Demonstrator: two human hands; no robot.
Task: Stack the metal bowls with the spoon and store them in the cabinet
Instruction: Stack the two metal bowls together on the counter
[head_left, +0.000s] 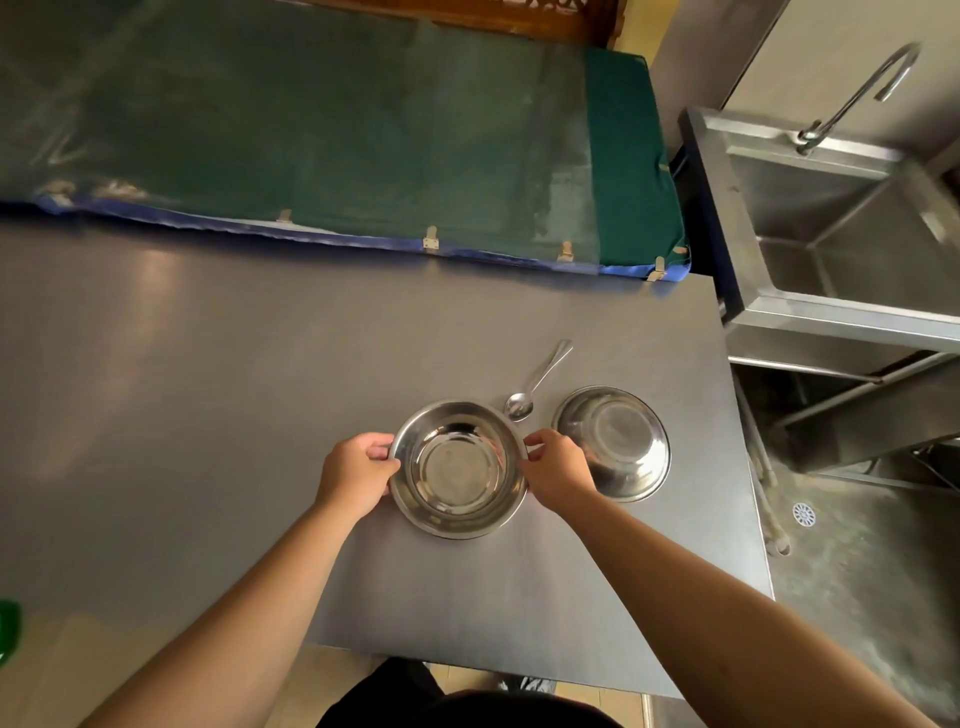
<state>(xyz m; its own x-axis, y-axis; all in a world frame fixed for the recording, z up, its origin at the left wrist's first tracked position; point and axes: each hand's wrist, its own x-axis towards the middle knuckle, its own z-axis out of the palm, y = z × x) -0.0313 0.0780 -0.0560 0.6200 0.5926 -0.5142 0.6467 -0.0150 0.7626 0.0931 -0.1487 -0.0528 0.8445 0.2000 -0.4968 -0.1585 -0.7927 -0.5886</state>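
Both hands, left hand (358, 475) & right hand (556, 470), pinch opposite rim edges of the near bowl (457, 467) on the surface (208, 389). Second bowl (613, 441) sits just right, spoon (537, 382) behind, btwn them. I'd guess thin steel: light, stiff, slick, so rim's the best hold.
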